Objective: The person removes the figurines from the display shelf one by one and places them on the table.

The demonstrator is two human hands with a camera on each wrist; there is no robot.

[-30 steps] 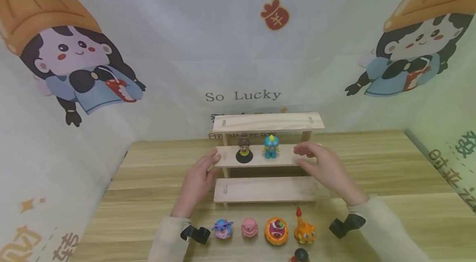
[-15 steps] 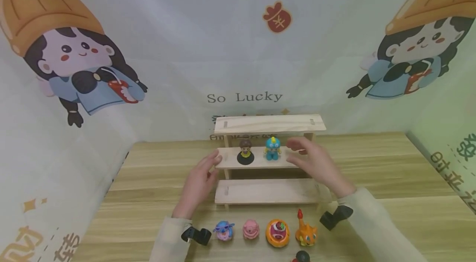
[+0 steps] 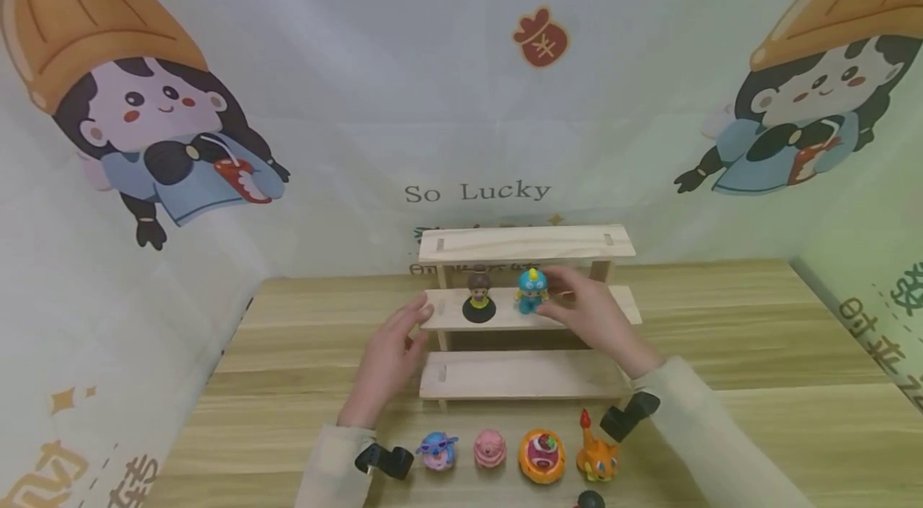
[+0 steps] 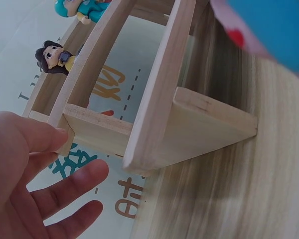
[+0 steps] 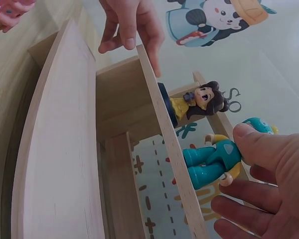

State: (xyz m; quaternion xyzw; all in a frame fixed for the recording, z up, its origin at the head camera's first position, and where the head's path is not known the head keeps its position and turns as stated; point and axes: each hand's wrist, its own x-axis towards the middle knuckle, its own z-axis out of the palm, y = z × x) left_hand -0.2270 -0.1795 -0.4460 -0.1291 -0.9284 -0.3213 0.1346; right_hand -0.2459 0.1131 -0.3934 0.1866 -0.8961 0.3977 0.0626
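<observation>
On the middle board of a wooden tiered shelf (image 3: 490, 317) stand two toy figures. The brown-haired one in yellow (image 3: 479, 296), on a black base, is to the left. A teal figure (image 3: 532, 292) with a yellow crest stands right of it, its feet at the board in the right wrist view. My right hand (image 3: 594, 312) has its thumb and fingers about this figure from the right, the thumb overlapping its head and chest. With thumb and forefinger my left hand (image 3: 389, 352) holds the left end of the middle board; its other fingers (image 4: 87, 174) are loosely extended.
In front of the shelf, a row of toys lies on the wood-grain table (image 3: 288, 364): a blue one with sunglasses (image 3: 437, 450), a pink one (image 3: 489, 449), a round orange one (image 3: 542, 456) and an orange dragon-like one (image 3: 597, 456). A printed cloth (image 3: 346, 91) hangs behind.
My right hand has moved left along the middle board, from its right end to the teal figure. The left hand stays at the board's left end. The view has shifted slightly.
</observation>
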